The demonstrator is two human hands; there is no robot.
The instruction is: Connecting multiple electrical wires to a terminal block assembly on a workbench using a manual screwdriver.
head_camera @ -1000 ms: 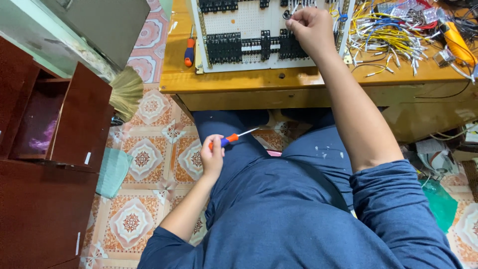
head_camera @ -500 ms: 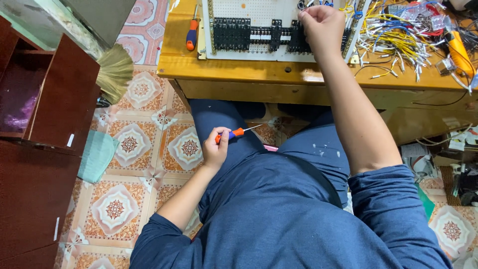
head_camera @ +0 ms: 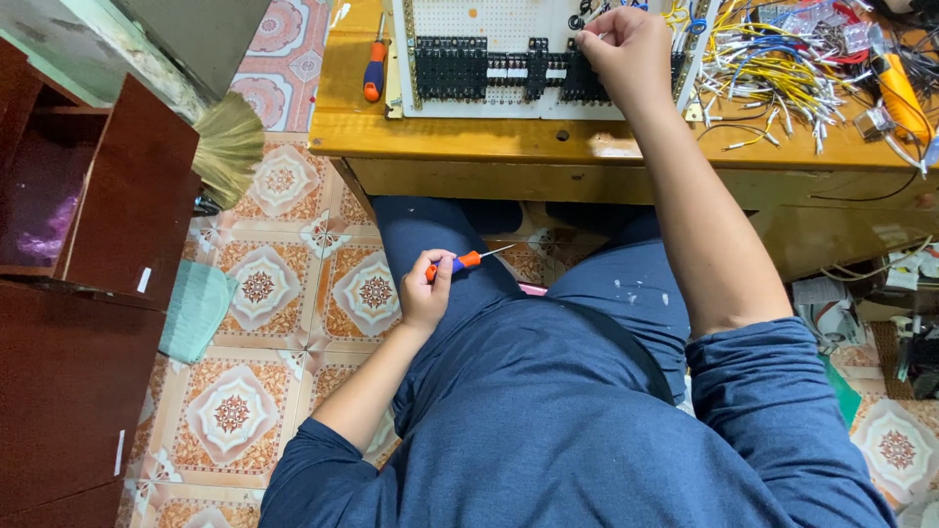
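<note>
my right hand (head_camera: 626, 44) is up at the white perforated panel (head_camera: 509, 20), fingers pinched narrow on something too small to tell, right over the row of black terminal blocks (head_camera: 489, 68). my left hand (head_camera: 423, 293) rests on my thigh, curled round the small orange-and-blue screwdriver (head_camera: 465, 262), tip pointing away from the fingers. i'd judge it best to hold the pinch steady, and mind the loose wires (head_camera: 773, 59) just beyond my knuckles.
</note>
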